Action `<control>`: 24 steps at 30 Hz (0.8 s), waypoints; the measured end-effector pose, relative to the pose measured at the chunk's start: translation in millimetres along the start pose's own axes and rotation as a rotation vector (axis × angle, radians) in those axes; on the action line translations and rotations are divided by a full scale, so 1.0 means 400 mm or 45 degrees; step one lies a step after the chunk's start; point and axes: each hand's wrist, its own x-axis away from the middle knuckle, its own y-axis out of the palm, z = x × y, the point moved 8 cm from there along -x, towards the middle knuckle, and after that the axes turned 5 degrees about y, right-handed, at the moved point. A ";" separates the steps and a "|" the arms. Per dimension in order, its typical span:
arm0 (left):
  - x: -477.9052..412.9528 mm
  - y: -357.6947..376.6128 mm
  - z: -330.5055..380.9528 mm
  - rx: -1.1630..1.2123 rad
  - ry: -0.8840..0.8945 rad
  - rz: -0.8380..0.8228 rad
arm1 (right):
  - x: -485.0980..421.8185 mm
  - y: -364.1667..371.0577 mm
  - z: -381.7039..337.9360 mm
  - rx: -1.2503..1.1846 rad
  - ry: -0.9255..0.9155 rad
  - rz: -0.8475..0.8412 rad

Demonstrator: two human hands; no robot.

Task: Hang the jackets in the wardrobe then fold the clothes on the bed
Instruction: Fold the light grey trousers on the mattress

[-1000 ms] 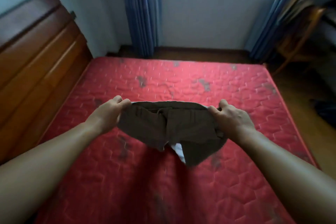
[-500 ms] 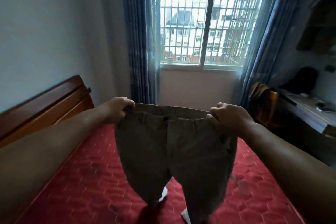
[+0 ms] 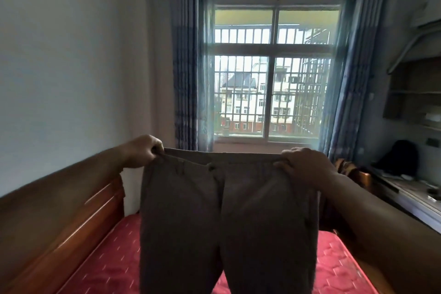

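A pair of brown trousers (image 3: 226, 217) hangs upright in front of me, held up by the waistband with both legs dropping below the frame. My left hand (image 3: 143, 150) grips the waistband's left corner. My right hand (image 3: 303, 167) grips the right corner. The waistband is stretched flat between them. Under the trousers lies the bed's red quilted mattress (image 3: 112, 258). No jackets or wardrobe are in view.
A wooden headboard (image 3: 78, 217) runs along the left wall. Straight ahead is a barred window (image 3: 272, 93) with blue curtains (image 3: 188, 79) at both sides. A wooden chair (image 3: 355, 174) and a cluttered desk (image 3: 405, 193) stand at the right.
Both hands have lifted the trousers from low over the mattress to chest height, so the legs have dropped out full length. My view has tilted up to the window.
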 end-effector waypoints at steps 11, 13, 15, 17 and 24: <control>-0.055 -0.011 0.007 0.422 -0.254 0.067 | -0.120 0.001 0.063 -0.347 0.148 -0.089; -0.065 0.004 0.019 0.451 -0.260 0.072 | -0.129 -0.003 0.058 -0.413 0.181 -0.091; -0.074 0.025 0.045 0.456 -0.250 0.089 | -0.138 -0.009 0.037 -0.517 0.229 -0.123; -0.084 0.052 0.085 0.527 -0.242 0.101 | -0.141 -0.008 0.010 -0.715 0.322 -0.209; -0.130 0.175 0.347 1.040 -0.114 0.061 | -0.107 0.005 -0.220 -1.549 0.563 -0.497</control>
